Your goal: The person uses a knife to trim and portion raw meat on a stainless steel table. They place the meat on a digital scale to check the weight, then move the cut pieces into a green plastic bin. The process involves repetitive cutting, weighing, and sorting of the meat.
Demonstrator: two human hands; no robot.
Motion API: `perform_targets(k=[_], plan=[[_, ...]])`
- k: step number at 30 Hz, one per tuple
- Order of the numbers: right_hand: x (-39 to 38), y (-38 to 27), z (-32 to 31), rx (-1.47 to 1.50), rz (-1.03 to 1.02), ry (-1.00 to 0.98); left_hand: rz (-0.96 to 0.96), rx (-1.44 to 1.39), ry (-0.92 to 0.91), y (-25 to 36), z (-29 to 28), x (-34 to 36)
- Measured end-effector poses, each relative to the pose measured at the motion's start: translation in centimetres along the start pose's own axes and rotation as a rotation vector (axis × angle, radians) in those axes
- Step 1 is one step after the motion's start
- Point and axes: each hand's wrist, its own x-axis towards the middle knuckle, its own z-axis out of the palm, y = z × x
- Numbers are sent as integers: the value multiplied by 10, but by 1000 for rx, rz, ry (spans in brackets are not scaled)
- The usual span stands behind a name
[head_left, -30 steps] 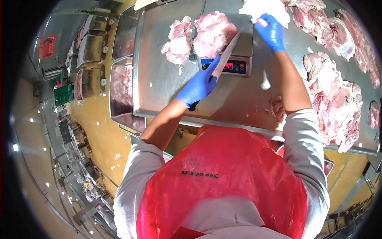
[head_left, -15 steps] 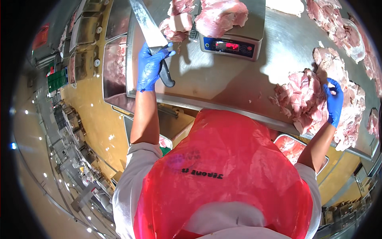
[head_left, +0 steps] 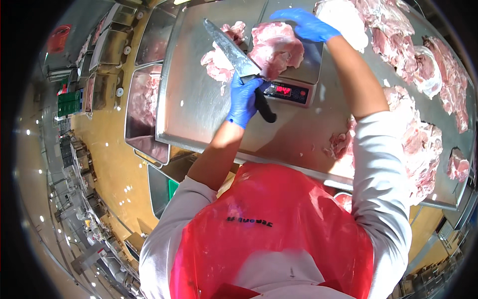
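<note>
In the head view, my left hand (head_left: 242, 99), in a blue glove, grips the black handle of a large knife (head_left: 228, 49) at the front of the digital scale (head_left: 294, 92). The blade slants up to the left across loose pink meat pieces (head_left: 214, 65). A lump of raw meat (head_left: 276, 47) lies on the scale's plate, beside the blade. My right hand (head_left: 311, 27), also gloved, is stretched over the back right of that lump, fingers extended and apart; whether its fingertips touch anything is unclear. A white slab (head_left: 348, 30) lies just behind it.
The steel table (head_left: 184, 119) bears heaps of raw meat at the back right (head_left: 393, 45) and front right (head_left: 416, 149), plus a small piece (head_left: 458, 164). Steel bins with meat (head_left: 142, 104) stand along its left side. A red apron (head_left: 274, 209) covers my front.
Since half a second ago, my right hand has moved from the right-hand meat heap up to the scale. My left hand has carried the knife rightward to the scale's front.
</note>
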Motion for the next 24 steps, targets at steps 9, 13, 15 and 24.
perform_targets(k=[9, 13, 15, 24], plan=[[-53, -12, 21, -4, 265, -15, 255, 561, 95, 16, 37, 34], [-96, -51, 63, -96, 465, 366, 313, 691, -82, 15, 32, 95], [-106, -67, 69, -135, 508, 431, 326, 800, -172, 25, 20, 125], [-139, -51, 63, -48, 391, 708, 200, 1211, -328, 60, 42, 17]])
